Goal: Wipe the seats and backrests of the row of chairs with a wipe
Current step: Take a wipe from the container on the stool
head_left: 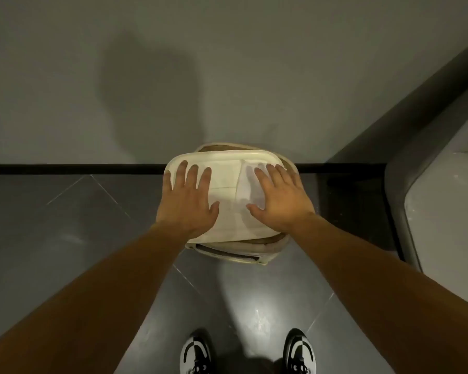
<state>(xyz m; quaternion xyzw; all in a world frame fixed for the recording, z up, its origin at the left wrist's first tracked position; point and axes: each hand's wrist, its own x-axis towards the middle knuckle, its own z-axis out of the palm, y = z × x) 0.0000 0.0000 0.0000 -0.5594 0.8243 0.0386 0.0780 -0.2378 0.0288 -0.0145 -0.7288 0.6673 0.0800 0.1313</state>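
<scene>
A: Okay, biggest first: grey tiled floor [65, 238], wall [227, 63] behind, cream plastic chair [227, 157] against it.
B: Wipe?
A: White wipe [229, 190] spread flat on the seat, under both palms.
B: Hands?
A: Left hand [188, 201], right hand [278, 198], fingers spread wide, pressing flat, gripping nothing. Shoes [196, 352] at bottom.

floor [65, 238]: grey tiles, glossy | on it: cream stool [227, 255] against wall; two shoes [196, 352] near bottom edge
</scene>
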